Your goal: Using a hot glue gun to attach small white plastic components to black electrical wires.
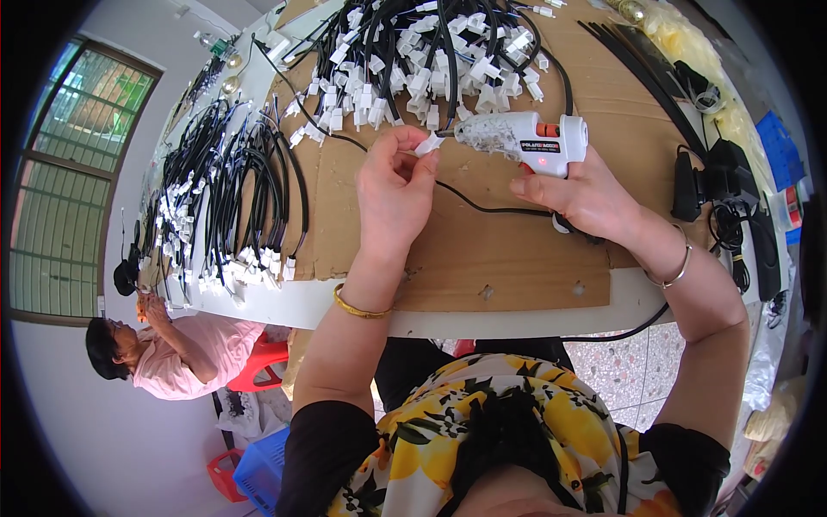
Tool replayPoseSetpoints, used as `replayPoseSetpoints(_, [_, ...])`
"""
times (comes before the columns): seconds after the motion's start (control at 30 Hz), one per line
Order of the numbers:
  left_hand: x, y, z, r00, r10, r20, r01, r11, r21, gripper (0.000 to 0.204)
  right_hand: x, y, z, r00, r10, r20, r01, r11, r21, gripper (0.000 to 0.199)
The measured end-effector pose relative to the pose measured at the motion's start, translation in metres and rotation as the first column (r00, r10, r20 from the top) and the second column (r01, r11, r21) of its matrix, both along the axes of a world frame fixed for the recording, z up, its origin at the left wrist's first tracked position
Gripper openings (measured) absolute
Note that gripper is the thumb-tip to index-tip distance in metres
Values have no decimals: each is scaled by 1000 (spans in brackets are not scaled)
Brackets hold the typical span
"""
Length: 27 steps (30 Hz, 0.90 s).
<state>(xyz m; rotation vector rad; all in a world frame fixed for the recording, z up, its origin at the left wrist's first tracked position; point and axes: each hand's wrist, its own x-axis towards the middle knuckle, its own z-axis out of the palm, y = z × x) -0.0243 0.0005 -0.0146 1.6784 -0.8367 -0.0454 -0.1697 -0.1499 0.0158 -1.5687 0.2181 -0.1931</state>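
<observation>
At upper centre, our left hand (396, 189) pinches 1 white connector (428, 144). Our right hand (594, 196) grips the glue gun (527, 136).

Person wears white garment front (422, 448), yellow lemon-like fruit print, dark leaves, some orange. Black short sleeves: left sleeve (332, 452), right sleeve (689, 461), both ending near elbow. Black fabric (495, 422) at chest, black legwear (403, 366) below. Left hand (394, 188) bare, gold-coloured bangle (360, 311) on forearm; right hand (599, 196) bare, thin silver-coloured bangle (687, 261) on forearm.
</observation>
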Motion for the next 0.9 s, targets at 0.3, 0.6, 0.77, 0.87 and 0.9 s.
replayPoseSetpoints(0.3, [1,1,1,999,-1,-52,0,1000,-22,18,0,2,4,1000,8,9,-8,999,-41,22])
replayPoseSetpoints(0.6, [1,2,2,986,-59,-153,48,996,-75,17,0,1,5,1000,-6,23,7,999,-40,20])
replayPoseSetpoints(0.77, [2,2,3,981,-84,-178,67,993,-96,17,0,0,6,1000,7,-6,-7,1000,-13,20])
replayPoseSetpoints(0.87, [2,2,3,975,-96,-199,77,992,-101,17,-1,0,4,1000,-1,16,1,1000,-6,22])
replayPoseSetpoints(0.9, [2,2,4,970,-105,-217,84,991,-107,18,-1,0,3,1000,-2,17,2,1000,-6,22])
